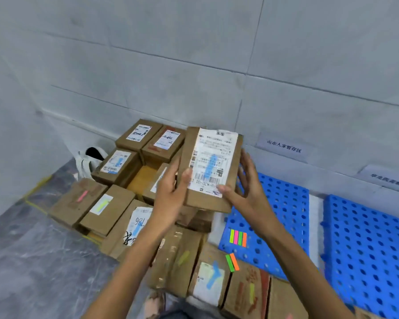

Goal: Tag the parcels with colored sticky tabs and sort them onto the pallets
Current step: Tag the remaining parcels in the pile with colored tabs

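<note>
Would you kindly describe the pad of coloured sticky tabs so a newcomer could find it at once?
Find the left of the two blue perforated plastic pallets, beside the brown cardboard parcels. On its near left corner lies the pad of sticky tabs: four strips, yellow, pink, green, orange, whereas the pair on the parcels nearby is only green and orange.

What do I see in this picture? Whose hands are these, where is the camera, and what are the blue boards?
There is no machine: a person works with bare hands, and the one camera sits on the head, looking down. The left hand and right hand hold one parcel with a blue tab on its label. More parcels lie piled at the left. The blue boards are two pallets; coloured tabs lie on the nearer one.
</note>
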Action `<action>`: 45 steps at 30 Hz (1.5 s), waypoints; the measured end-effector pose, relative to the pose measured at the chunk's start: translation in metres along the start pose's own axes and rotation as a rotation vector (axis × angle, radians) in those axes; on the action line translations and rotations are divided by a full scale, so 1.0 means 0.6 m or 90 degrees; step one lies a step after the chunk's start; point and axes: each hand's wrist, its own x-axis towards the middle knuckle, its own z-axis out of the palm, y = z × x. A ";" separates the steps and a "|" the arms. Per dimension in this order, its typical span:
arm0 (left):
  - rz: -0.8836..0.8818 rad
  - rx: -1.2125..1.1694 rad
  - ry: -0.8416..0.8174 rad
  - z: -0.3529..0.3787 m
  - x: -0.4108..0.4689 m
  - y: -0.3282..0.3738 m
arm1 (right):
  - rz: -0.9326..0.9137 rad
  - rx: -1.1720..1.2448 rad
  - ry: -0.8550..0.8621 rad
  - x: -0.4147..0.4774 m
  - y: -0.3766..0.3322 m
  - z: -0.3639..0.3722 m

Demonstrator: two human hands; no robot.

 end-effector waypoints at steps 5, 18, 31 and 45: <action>-0.008 0.110 0.111 -0.185 0.149 -0.066 | 0.025 -0.164 0.034 0.215 0.066 0.207; -0.217 0.286 -0.052 -0.375 0.324 -0.393 | 0.342 -0.156 -0.082 0.389 0.280 0.432; -0.074 0.375 0.008 -0.275 0.299 -0.351 | 0.109 -0.099 -0.021 0.205 0.111 0.241; 0.044 0.247 -0.059 0.027 -0.013 -0.225 | 0.303 -0.290 0.157 -0.094 0.274 -0.065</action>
